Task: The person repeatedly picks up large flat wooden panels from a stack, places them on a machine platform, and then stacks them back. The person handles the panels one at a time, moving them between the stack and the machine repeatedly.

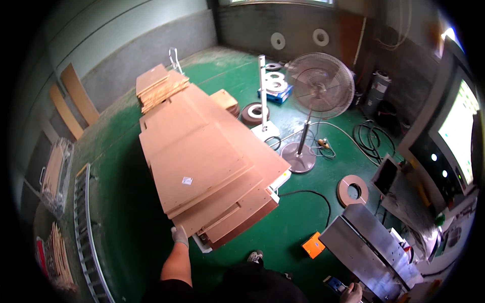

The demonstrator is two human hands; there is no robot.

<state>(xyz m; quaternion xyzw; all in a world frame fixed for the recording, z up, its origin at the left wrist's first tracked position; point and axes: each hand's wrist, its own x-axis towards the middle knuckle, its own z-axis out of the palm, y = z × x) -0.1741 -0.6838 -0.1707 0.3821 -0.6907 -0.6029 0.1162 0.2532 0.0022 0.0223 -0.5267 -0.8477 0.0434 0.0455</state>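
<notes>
My left hand [180, 235], in a pale glove, grips the near left corner of a flat brown board [202, 211] in a large stack. Its fingers are partly hidden at the board's edge. A small white label [187, 181] lies on the upper board [202, 151]. At the bottom right, my right hand [352, 293] is closed beside a small blue and dark object [334, 284], next to a grey metal machine bed [366, 242]. What its curled fingers hold is too hidden to make out.
A pedestal fan [319, 86] stands beyond the stack. An orange box [313, 245], a roll of edge banding [352, 191] and black cables [371, 141] lie on the green floor. A ladder [86, 227] lies on the left. A lit screen [457, 129] is at the right.
</notes>
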